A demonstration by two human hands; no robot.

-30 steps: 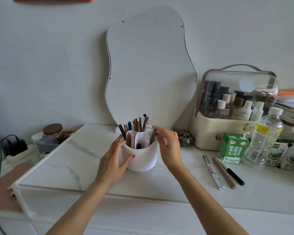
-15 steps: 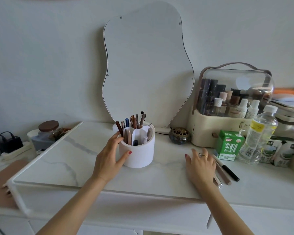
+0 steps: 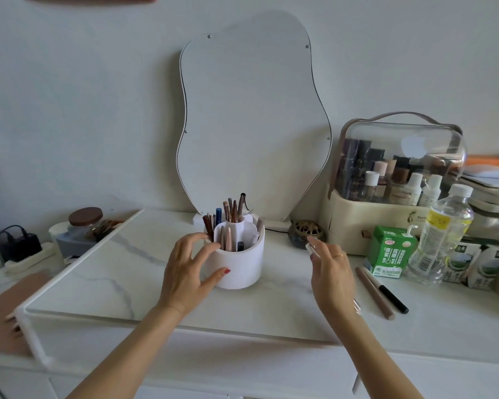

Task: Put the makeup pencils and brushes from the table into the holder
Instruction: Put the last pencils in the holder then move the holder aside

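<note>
A white round holder [image 3: 242, 263] with inner compartments stands in the middle of the marble table [image 3: 127, 269], with several pencils and brushes upright in it. My left hand [image 3: 189, 269] cups its left side, thumb on the front wall. To the right of the holder my right hand [image 3: 330, 272] is raised above the table, holding a silver makeup pencil [image 3: 311, 249]; one end shows above the fingers and the other below the wrist. A brown pencil [image 3: 375, 293] and a black pen [image 3: 392, 296] lie on the table further right.
A wavy mirror [image 3: 254, 125] leans on the wall behind the holder. A small brass bowl [image 3: 306, 231], a cosmetics case [image 3: 386, 197], a green carton [image 3: 391, 251] and a water bottle [image 3: 441, 234] crowd the right. A jar [image 3: 85, 223] and a charger [image 3: 18, 243] sit at the left.
My right hand went from the holder to the pencils at the right, took the silver pencil off the table, and now lifts it back toward the holder. My left hand stays on the holder.
</note>
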